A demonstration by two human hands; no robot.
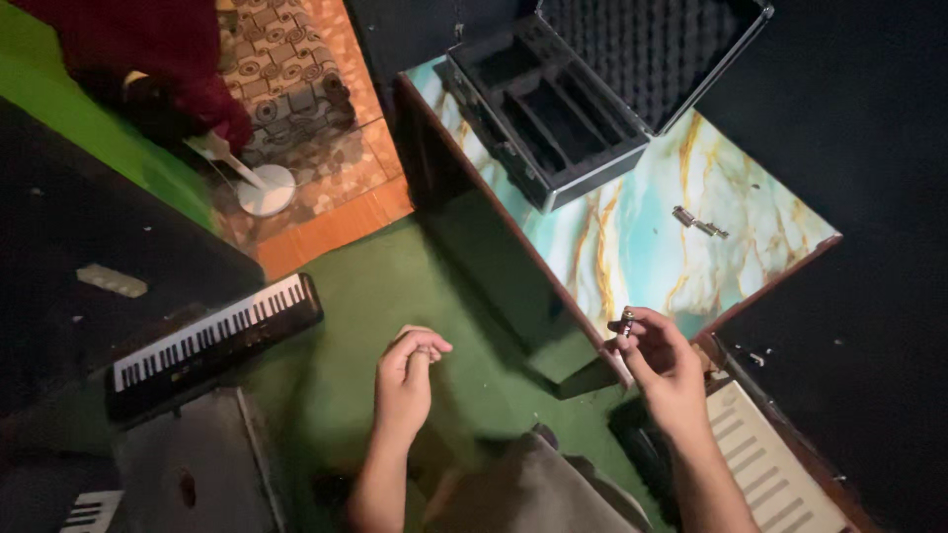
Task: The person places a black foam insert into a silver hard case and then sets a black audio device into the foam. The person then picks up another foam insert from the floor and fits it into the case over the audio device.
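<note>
Marbled turquoise tabletop [632, 247] bearing an open, empty foam-lined case [592, 99]; right hand [664, 370] pinches a small cylindrical part [625, 323], left hand [407, 380] loosely curled, apparently empty; another small metal piece [699, 223] lies unpacked.

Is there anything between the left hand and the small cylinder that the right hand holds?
Nothing visible: only open air over the green floor separates the left hand from the small cylinder pinched in the right hand.
</note>
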